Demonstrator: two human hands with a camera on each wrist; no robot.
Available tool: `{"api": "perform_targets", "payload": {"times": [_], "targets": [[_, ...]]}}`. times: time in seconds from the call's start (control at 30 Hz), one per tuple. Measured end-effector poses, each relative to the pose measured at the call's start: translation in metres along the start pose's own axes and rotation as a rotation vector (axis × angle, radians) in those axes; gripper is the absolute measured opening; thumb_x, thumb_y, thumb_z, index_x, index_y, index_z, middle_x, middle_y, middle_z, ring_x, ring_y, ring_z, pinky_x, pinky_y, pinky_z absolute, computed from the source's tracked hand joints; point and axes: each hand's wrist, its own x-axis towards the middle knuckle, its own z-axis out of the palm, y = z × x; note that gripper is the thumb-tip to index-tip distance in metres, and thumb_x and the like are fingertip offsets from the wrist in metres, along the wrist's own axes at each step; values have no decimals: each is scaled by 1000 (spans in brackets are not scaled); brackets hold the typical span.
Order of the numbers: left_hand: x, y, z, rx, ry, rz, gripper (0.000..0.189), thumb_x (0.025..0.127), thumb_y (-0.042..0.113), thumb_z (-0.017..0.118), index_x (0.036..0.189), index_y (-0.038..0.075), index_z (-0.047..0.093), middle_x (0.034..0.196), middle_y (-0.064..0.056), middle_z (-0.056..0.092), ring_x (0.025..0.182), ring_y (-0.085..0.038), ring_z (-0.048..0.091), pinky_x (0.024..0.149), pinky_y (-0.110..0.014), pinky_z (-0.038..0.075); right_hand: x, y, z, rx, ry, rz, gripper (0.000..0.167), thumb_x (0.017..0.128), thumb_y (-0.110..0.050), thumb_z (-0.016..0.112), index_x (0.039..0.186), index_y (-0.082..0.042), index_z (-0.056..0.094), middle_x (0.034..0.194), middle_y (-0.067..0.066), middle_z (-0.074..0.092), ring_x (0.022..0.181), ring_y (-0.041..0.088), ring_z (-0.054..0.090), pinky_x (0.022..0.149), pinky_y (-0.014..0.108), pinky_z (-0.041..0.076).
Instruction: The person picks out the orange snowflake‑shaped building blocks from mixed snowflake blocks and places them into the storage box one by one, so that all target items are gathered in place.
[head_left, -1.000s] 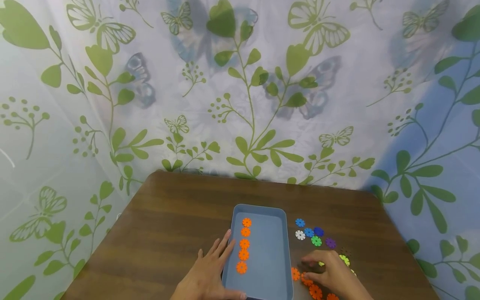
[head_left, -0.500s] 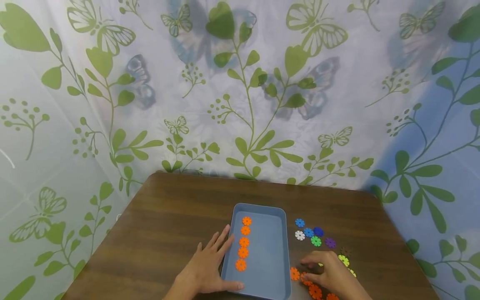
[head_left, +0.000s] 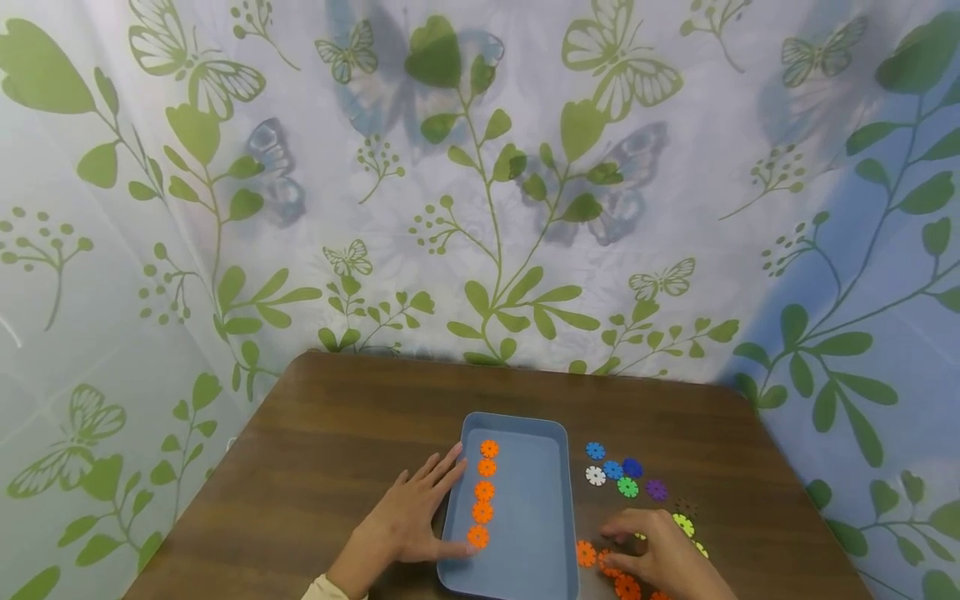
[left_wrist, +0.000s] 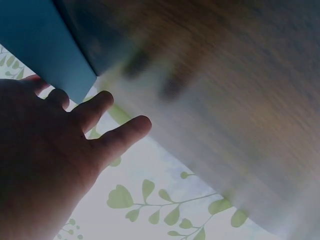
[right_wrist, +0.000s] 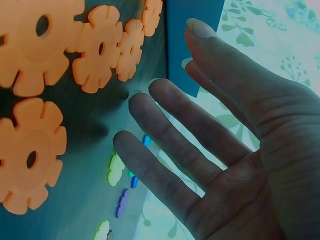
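Left hand [head_left: 405, 521] splayed at the tray [head_left: 528, 500]'s left edge, right hand [head_left: 663, 546] empty, fingers parted, over the orange discs [head_left: 585, 547] just right of it — looks like the picking stage, calling for a neat pinch on one!

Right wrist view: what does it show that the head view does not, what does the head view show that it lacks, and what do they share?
Right wrist only: the palm side of the right hand, its fingers apart with no disc between them.
Head only: the left hand at the tray's left edge, the row of five orange discs inside, and the white disc.
Both: the right hand, loose orange discs, the purple disc, the patterned cloth and at least part of the tray.
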Motion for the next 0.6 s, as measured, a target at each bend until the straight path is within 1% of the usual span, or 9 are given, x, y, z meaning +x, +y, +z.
{"api": "perform_targets", "payload": {"times": [0.2, 0.3, 0.4, 0.6], "targets": [[3, -2, 0, 25, 4, 15, 120, 81, 83, 73, 171, 15, 33, 182, 2, 14, 159, -40, 36, 110, -78, 40, -2, 3, 1, -25, 8, -29, 24, 87, -17, 91, 105, -3, 83, 98, 4, 81, 83, 4, 69, 66, 30, 60], [3, -3, 0, 29, 4, 14, 119, 81, 82, 73, 171, 16, 33, 182, 2, 13, 159, -39, 36, 109, -77, 41, -1, 3, 0, -13, -8, -4, 24, 88, -18, 91, 106, -3, 83, 99, 4, 80, 83, 3, 68, 66, 30, 59], [4, -3, 1, 18, -1, 10, 120, 80, 82, 74, 171, 16, 33, 182, 2, 12, 158, -40, 37, 108, -78, 41, -1, 2, -1, -1, -22, 22, 24, 89, -19, 90, 106, -3, 83, 100, 4, 80, 83, 3, 67, 67, 29, 59], [6, -4, 2, -22, -13, 0, 120, 79, 82, 75, 171, 17, 33, 183, 3, 10, 157, -43, 39, 106, -82, 39, 2, 0, -1, -19, -20, 17, 26, 89, -19, 91, 106, -2, 83, 98, 4, 80, 81, 3, 67, 66, 30, 59]]}}
